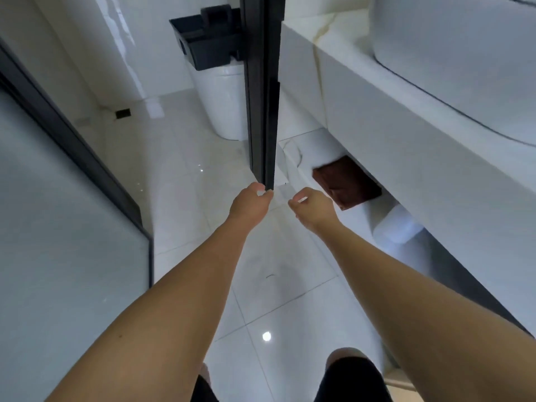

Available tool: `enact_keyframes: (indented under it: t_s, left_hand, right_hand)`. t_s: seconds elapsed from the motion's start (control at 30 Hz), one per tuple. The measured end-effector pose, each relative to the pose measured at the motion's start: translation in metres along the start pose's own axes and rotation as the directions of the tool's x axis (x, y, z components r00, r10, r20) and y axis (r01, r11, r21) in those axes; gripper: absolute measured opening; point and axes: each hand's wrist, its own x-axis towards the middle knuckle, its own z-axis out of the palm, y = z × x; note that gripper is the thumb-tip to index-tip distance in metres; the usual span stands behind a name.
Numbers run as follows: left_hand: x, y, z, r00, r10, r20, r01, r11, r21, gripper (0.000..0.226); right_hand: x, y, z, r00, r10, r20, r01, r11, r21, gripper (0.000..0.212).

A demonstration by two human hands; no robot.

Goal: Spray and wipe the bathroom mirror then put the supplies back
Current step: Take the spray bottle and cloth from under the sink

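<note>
Both hands reach forward and down over the pale tiled floor. The left hand has its fingers curled, their tips at the lower end of the black door frame; whether they actually grip it cannot be told. The right hand, just beside the left, has its fingers curled with thumb and forefinger close together, holding nothing that can be made out. A black caddy sits on the white toilet behind the frame. A brown folded cloth lies in the open space under the white marble worktop, to the right of the hands. A white basin stands on the worktop. Frosted glass panels line the left side.
</note>
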Motion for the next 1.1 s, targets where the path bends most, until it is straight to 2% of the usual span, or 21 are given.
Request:
enact_keyframes:
  t_s: [0.2,0.47,0.63,0.83,1.1]
  left_hand:
    - [0.040,-0.050,0.048,0.998,0.069,-0.002,-0.069,0.997,-0.027,0.045]
    - [0.077,-0.085,0.094,0.991,0.136,-0.011,-0.137,0.986,-0.092,0.046]
    - [0.073,-0.076,0.121,0.981,0.190,0.049,-0.184,0.978,-0.098,0.044]
    - [0.068,-0.048,0.160,0.959,0.250,0.131,-0.235,0.965,-0.120,0.042]
    - [0.058,-0.016,0.199,0.928,0.308,0.209,-0.287,0.950,-0.124,0.042]
  right_hand:
    - [0.028,0.065,0.036,0.995,0.015,-0.094,-0.015,1.000,-0.004,0.028]
    - [0.045,0.112,0.061,0.975,0.038,-0.221,-0.022,0.997,0.072,0.031]
    - [0.032,0.133,0.047,0.941,0.160,-0.297,-0.113,0.979,0.169,0.035]
    - [0.022,0.164,0.026,0.891,0.224,-0.395,-0.160,0.969,0.187,0.039]
    - [0.009,0.197,-0.003,0.837,0.296,-0.460,-0.221,0.952,0.210,0.037]
